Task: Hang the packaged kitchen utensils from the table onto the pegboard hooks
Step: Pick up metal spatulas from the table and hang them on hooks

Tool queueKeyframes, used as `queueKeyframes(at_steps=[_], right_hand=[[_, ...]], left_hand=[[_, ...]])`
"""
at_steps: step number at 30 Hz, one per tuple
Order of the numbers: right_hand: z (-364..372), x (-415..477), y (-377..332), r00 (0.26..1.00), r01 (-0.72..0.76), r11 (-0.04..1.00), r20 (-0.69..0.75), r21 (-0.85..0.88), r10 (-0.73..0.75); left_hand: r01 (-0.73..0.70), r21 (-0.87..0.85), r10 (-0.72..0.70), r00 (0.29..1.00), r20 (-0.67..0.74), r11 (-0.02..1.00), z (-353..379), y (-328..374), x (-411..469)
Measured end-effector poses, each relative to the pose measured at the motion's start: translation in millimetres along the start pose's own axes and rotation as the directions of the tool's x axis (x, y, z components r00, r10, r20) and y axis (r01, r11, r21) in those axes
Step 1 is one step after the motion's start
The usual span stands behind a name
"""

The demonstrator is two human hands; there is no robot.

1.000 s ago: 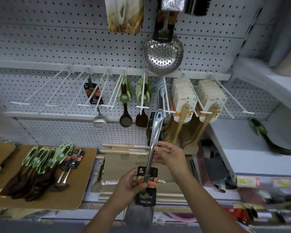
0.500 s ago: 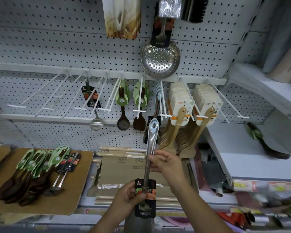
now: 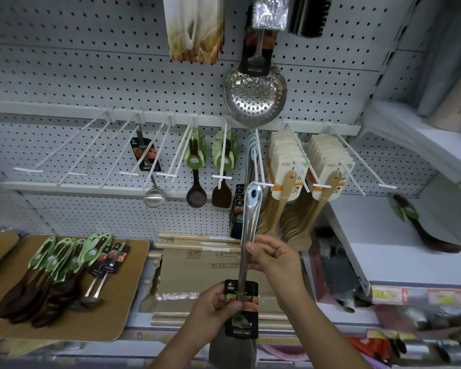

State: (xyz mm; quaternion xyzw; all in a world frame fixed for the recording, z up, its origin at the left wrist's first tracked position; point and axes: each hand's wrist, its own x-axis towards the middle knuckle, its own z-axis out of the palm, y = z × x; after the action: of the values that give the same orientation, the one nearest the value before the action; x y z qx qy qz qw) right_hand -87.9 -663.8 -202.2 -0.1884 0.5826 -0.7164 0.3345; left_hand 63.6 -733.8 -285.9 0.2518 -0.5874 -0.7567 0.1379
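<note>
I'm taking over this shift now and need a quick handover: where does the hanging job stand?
Left hand grips the steel spatula at its label card; right hand pinches the handle.
The spatula is upright, with its hang hole near the tip of the hook that holds matching ones. It does not appear to be threaded yet.
Done: one hanging ladle and two hanging wooden pieces are up.
Left: thread this one, then hang the green-carded wooden utensils and steel ladles lying on the table.
</note>
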Motion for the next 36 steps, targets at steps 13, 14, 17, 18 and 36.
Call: queueKeyframes(at_steps=[13, 14, 17, 18, 36], right_hand=[[1.1, 20.6, 6.6, 0.994, -0.015, 0.994, -0.106, -0.106, 0.003], [1.2, 23.4, 7.8, 0.993, -0.017, 0.993, -0.115, -0.12, 0.003], [1.9, 34.4, 10.4, 0.992, -0.001, 0.988, -0.127, -0.154, -0.019], [2.7, 39.4, 10.9, 0.99, 0.001, 0.987, -0.137, -0.161, -0.024], [24.9, 153.8, -8.3, 0.957, 0.001, 0.956, -0.277, -0.295, -0.087]], left_hand=[[-0.017, -0.022, 0.015, 0.997, -0.081, 1.0, 5.5, 1.8, 24.6], [-0.012, -0.018, 0.011, 0.996, -0.088, 1.0, 5.4, 1.1, 29.3], [-0.019, -0.006, 0.018, 0.994, -0.104, 1.0, 5.3, 3.2, 43.8], [-0.019, 0.002, 0.019, 0.993, -0.116, 1.0, 4.9, 4.5, 49.7], [0.082, 0.378, -0.046, 0.993, -0.104, 0.922, -12.7, 42.8, 189.0]])
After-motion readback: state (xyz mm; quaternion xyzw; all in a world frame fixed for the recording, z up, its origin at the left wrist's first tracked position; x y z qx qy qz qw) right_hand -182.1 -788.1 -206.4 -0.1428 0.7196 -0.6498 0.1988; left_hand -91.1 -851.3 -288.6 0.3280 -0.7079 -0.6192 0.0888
